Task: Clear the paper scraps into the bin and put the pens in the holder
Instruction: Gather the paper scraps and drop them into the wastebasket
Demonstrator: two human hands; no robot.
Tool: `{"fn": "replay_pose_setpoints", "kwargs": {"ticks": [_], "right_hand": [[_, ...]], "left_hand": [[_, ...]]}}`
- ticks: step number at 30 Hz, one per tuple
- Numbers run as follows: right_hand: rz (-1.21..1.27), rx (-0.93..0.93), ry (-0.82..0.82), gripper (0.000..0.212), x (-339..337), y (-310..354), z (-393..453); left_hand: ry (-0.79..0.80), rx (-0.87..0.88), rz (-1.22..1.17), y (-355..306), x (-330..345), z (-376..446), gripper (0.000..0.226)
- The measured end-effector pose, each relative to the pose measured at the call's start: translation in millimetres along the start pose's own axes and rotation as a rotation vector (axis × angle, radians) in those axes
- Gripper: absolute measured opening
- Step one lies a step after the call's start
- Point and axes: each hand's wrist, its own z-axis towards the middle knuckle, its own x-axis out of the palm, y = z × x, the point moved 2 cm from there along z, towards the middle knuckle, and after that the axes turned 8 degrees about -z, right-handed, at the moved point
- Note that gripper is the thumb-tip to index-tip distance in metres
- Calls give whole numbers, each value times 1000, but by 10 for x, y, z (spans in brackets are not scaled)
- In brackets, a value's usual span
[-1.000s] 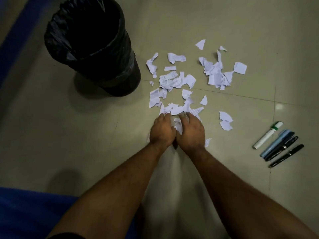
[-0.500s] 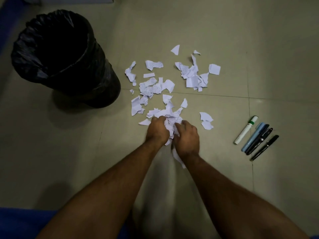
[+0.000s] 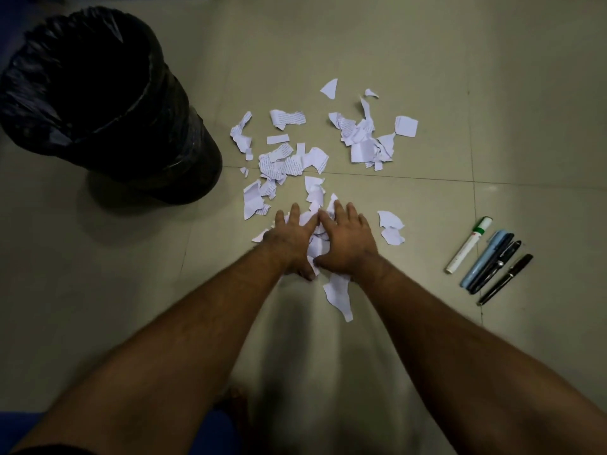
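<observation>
Torn white paper scraps (image 3: 289, 162) lie scattered over the tiled floor, with a second cluster (image 3: 368, 139) farther right. My left hand (image 3: 290, 241) and my right hand (image 3: 345, 239) lie side by side, fingers spread flat, pressing on a small heap of scraps between and under them. One long scrap (image 3: 340, 295) sticks out below my right wrist. A black bin (image 3: 98, 103) lined with a black bag stands at the upper left. Several pens (image 3: 492, 264) and a white marker (image 3: 468, 244) lie in a row at the right.
Two loose scraps (image 3: 391, 226) sit just right of my right hand. A blue surface (image 3: 19, 421) shows at the bottom left edge. No pen holder is in view.
My fingers, curled round scraps half a second ago, are now spread flat on the heap. The view has shifted so the bin appears farther left.
</observation>
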Motion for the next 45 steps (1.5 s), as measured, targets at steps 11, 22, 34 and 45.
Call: {"fn": "replay_pose_setpoints", "kwargs": {"ticks": [11, 22, 34, 45], "right_hand": [[17, 10, -360, 13, 38, 224, -207], [441, 279, -243, 20, -66, 222, -66], [1138, 511, -528, 29, -1834, 1006, 378], [752, 95, -552, 25, -2908, 2448, 866]], "left_hand": [[-429, 87, -62, -91, 241, -264, 29], [-550, -214, -532, 180, -151, -322, 22], [-889, -134, -795, 532, -2035, -1089, 19], [-1119, -325, -823, 1785, -2792, -1635, 21]]}}
